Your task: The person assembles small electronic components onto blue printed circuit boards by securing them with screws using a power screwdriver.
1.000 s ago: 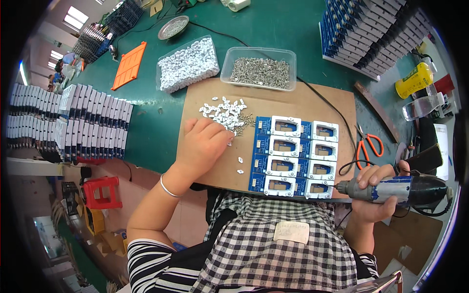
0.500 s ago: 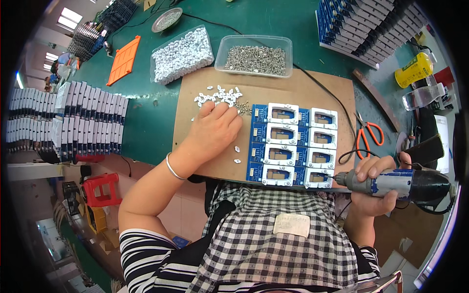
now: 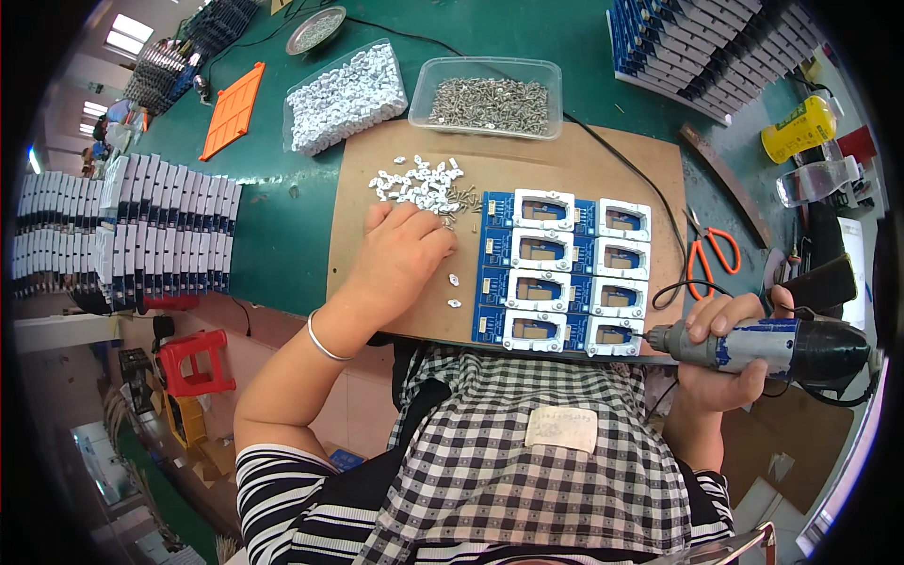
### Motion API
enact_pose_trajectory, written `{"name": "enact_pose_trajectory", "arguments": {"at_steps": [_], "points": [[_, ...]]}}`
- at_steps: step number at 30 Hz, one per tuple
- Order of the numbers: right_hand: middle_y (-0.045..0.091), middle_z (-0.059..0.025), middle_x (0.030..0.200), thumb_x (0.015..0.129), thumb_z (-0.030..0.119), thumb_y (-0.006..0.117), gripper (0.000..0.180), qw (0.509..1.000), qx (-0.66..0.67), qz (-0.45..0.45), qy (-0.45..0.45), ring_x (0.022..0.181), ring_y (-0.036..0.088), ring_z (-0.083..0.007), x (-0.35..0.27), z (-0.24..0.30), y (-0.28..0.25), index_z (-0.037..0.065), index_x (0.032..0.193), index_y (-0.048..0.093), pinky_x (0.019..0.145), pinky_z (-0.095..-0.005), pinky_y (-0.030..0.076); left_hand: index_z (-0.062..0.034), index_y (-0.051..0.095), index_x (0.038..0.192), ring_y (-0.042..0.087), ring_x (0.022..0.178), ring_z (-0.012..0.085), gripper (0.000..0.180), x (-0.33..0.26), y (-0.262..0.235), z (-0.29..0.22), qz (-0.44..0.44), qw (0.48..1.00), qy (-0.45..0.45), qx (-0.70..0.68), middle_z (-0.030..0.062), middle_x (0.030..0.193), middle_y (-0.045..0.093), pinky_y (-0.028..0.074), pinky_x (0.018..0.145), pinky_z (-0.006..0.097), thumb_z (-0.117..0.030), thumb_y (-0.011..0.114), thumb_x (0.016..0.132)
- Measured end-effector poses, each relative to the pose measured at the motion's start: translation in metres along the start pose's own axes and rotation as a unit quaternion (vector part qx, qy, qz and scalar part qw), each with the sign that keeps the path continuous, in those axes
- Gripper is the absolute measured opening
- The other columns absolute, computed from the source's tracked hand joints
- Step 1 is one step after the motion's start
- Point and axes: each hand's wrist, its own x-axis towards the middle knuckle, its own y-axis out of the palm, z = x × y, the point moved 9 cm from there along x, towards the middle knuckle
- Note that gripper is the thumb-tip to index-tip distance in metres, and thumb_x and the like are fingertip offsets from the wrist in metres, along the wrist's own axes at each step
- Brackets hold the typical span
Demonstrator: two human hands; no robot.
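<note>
My right hand point(image 3: 723, 363) is wrapped round a grey and black electric screwdriver point(image 3: 765, 350), its bit pointing left at the near right corner of the circuit boards. My left hand point(image 3: 400, 259) rests at the near side of a loose pile of small white plastic pieces point(image 3: 419, 185). Its fingers are curled together and the fingertips are hidden, so whatever they pinch does not show. Loose screws point(image 3: 464, 198) lie right of the pile. Blue circuit boards point(image 3: 493, 247) carry white plastic frames point(image 3: 543, 250) in two columns. Two white pieces point(image 3: 454, 280) lie apart, between hand and boards.
Under the work lies a brown board point(image 3: 414, 322). Beyond it stand a clear tub of screws point(image 3: 490, 105) and a tray of white pieces point(image 3: 346, 99). Orange-handled pliers point(image 3: 713, 252) and a black cable point(image 3: 629, 169) are at the right. Stacked boards point(image 3: 169, 226) fill the left.
My left hand has drawn back slightly toward me from the pile, fingers still curled. The screwdriver in my right hand stays nearly in place. The whole view has shifted a little.
</note>
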Motion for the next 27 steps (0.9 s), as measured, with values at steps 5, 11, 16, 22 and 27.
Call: {"name": "enact_pose_trajectory", "arguments": {"at_steps": [5,11,16,22,27], "points": [[0.05,-0.0071,0.076,0.081,0.052,0.059,0.078,1.0,-0.01,-0.011,0.007,0.057,0.053,-0.0175,0.001,0.0,-0.001,0.006,0.133,0.023,0.054,-0.031,0.047,-0.0166,0.065,0.081,0.054,0.084,0.0169,0.014,0.0,-0.003,0.011,0.008,0.999,-0.033,-0.02,-0.0033,0.083,0.058,0.035,0.08,0.034,-0.013,0.071,0.069],[0.05,-0.0067,0.076,0.081,0.053,0.059,0.079,1.0,-0.012,-0.002,0.016,0.057,0.053,-0.0172,0.001,-0.002,0.001,0.006,0.133,0.023,0.054,-0.0314,0.048,-0.0165,0.065,0.081,0.054,0.086,0.0172,0.014,0.0,-0.001,0.013,0.037,0.998,-0.046,0.015,-0.0029,0.084,0.059,0.035,0.079,0.034,-0.013,0.071,0.069],[0.05,-0.0069,0.075,0.083,0.053,0.057,0.078,1.0,-0.011,0.006,-0.014,0.057,0.053,-0.0176,0.001,0.004,-0.001,0.006,0.136,0.023,0.053,-0.0315,0.048,-0.0129,0.064,0.082,0.057,0.081,0.0183,0.012,-0.009,-0.031,0.0,-0.051,0.995,-0.052,-0.067,-0.0004,0.084,0.063,0.036,0.08,0.033,-0.007,0.07,0.072],[0.048,-0.0055,0.076,0.084,0.048,0.056,0.071,1.0,0.024,0.013,0.009,0.059,0.05,-0.0157,0.001,-0.003,0.0,0.005,0.134,0.029,0.063,-0.0322,0.042,-0.0108,0.065,0.081,0.057,0.079,0.0184,0.01,-0.052,-0.001,-0.006,-0.043,0.938,-0.162,-0.304,-0.0003,0.079,0.064,0.036,0.079,0.033,-0.007,0.071,0.074],[0.051,-0.0069,0.076,0.083,0.053,0.058,0.079,1.0,0.001,-0.001,0.014,0.056,0.053,-0.0168,0.002,-0.006,-0.001,0.005,0.135,0.023,0.054,-0.0306,0.047,-0.0127,0.066,0.081,0.054,0.089,0.0198,0.01,-0.052,-0.002,-0.011,-0.061,0.957,-0.162,-0.232,-0.0019,0.088,0.064,0.033,0.084,0.035,-0.007,0.07,0.074]]}}
